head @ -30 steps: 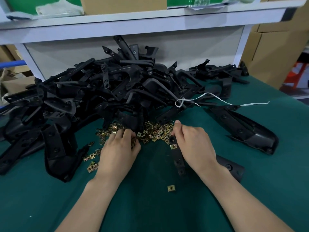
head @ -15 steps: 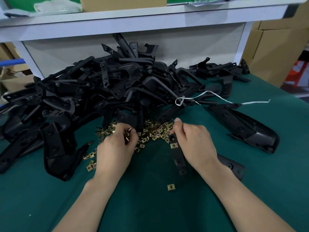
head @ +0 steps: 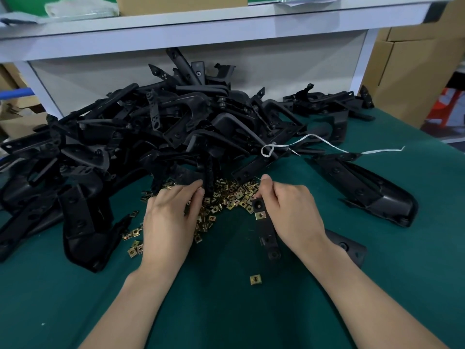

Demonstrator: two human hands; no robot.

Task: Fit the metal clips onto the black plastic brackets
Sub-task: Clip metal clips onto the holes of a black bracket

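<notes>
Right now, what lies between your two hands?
Loose metal clips on the green mat, and the bracket that the right hand grips, seen in the head view.

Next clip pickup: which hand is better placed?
Left. The left hand is on the clip pile; the right hand grips the bracket, which carries one fitted clip.

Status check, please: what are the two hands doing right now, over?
Left hand in the clip pile, hold unclear. Right hand holds a black bracket, one clip fitted. Bracket heap crowds behind the pile.
</notes>
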